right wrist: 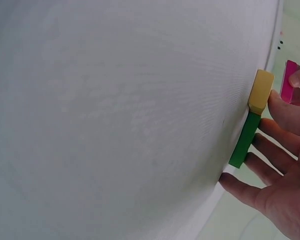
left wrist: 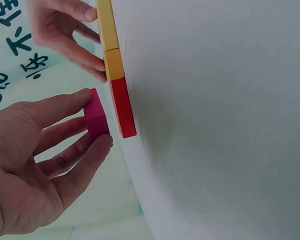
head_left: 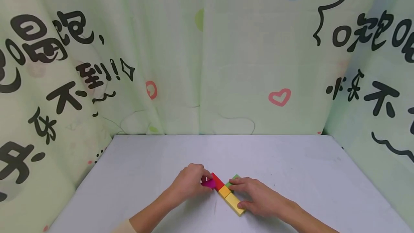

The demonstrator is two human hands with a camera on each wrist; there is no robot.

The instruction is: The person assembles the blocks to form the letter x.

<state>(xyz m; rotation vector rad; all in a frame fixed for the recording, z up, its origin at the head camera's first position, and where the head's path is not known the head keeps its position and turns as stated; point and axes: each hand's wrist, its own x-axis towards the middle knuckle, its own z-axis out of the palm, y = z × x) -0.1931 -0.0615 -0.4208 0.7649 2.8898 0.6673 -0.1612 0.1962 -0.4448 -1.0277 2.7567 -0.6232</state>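
Note:
My left hand [head_left: 191, 179] pinches a small magenta block [left wrist: 96, 120] between thumb and fingertips, close to the outer side of a red block [head_left: 217, 182]. On the table, the red block, a small orange block [head_left: 224, 191] and a longer yellow block [head_left: 235, 204] lie end to end in a slanting row. A green block [right wrist: 245, 140] branches off that row. My right hand [head_left: 260, 196] rests against the blocks, its thumb touching the yellow one and its fingers along the green one. In the head view the fingers partly hide the green block.
The blocks lie near the middle front of a white-covered table [head_left: 168, 150]. Pale green curtains [head_left: 233, 64] with black writing and coloured shapes hang behind it and on both sides.

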